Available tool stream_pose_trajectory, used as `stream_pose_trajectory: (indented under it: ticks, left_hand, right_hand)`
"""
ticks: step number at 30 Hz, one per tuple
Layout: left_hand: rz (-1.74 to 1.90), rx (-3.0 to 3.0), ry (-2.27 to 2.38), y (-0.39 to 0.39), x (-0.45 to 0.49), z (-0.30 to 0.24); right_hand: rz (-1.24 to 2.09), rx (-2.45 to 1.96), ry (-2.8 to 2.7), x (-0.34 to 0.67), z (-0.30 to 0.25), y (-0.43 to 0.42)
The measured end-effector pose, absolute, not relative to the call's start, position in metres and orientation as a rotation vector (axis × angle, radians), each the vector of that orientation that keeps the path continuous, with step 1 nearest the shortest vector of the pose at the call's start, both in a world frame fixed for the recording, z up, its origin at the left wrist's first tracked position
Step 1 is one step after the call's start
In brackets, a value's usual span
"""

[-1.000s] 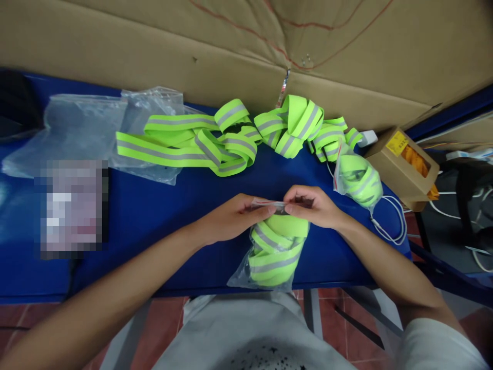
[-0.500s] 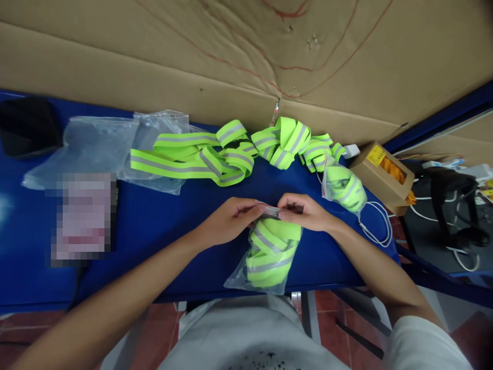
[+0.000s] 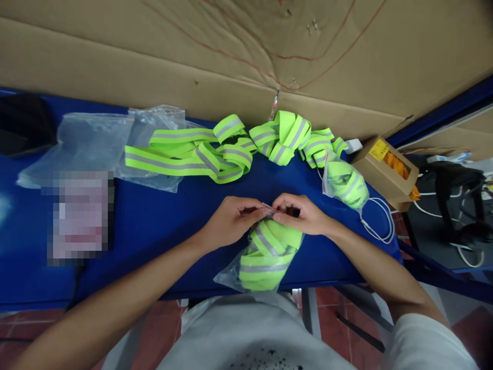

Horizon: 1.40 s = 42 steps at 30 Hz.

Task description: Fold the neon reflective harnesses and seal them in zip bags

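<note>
Both hands pinch the top edge of a clear zip-lock bag (image 3: 228,272) near the front of the blue table. Inside the bag lies a folded neon-yellow reflective strap (image 3: 265,257) with a grey stripe. My left hand (image 3: 233,221) has thumb and fingers closed on the bag's top edge. My right hand (image 3: 302,215) grips the same edge just to the right, the two sets of fingertips nearly touching. The bag hangs toward my body, its lower corner at the left. Part of the bag's top edge is hidden under the fingers.
Loose reflective straps (image 3: 188,167) lie along the back of the blue table (image 3: 154,216), beside flat clear bags (image 3: 94,139). Another bagged strap (image 3: 346,182) is at the right, near a cardboard box (image 3: 385,172) and white cable (image 3: 385,239). A black object (image 3: 25,126) sits far left.
My right hand has shifted left along the bag's top edge, closer to my left hand. The bag's lower part has swung slightly left.
</note>
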<state>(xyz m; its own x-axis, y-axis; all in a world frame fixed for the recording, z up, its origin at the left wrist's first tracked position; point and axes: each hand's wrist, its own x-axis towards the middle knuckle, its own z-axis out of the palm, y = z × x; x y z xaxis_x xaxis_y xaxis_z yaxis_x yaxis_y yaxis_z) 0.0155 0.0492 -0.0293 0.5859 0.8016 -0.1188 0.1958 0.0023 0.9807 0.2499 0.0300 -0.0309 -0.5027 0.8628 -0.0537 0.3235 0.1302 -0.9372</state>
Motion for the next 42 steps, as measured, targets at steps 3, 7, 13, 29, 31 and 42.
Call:
stream_pose_trajectory:
  ticks: [3, 7, 13, 29, 31, 42]
  left_hand:
    - [0.557, 1.625, 0.861, 0.047, 0.015, -0.030]
    - [0.507, 1.764, 0.855, 0.049, 0.013, -0.029]
    - [0.654, 2.028, 0.882, 0.049, 0.011, -0.031]
    - [1.046, 1.569, 1.088, 0.081, 0.000, -0.039]
    - [1.011, 1.541, 1.068, 0.083, 0.000, -0.040]
    - [0.992, 1.584, 1.046, 0.086, -0.003, -0.044]
  right_hand:
    - [1.255, -1.121, -1.952, 0.245, -0.032, 0.027]
    - [1.271, -1.099, -1.922, 0.242, -0.033, 0.026]
    - [1.446, -1.108, -1.814, 0.245, -0.040, 0.033]
    - [1.225, -1.231, -1.581, 0.243, -0.048, 0.042]
    - [1.162, -1.242, -1.588, 0.243, -0.050, 0.043]
    - [0.810, -1.328, -1.745, 0.248, -0.050, 0.041]
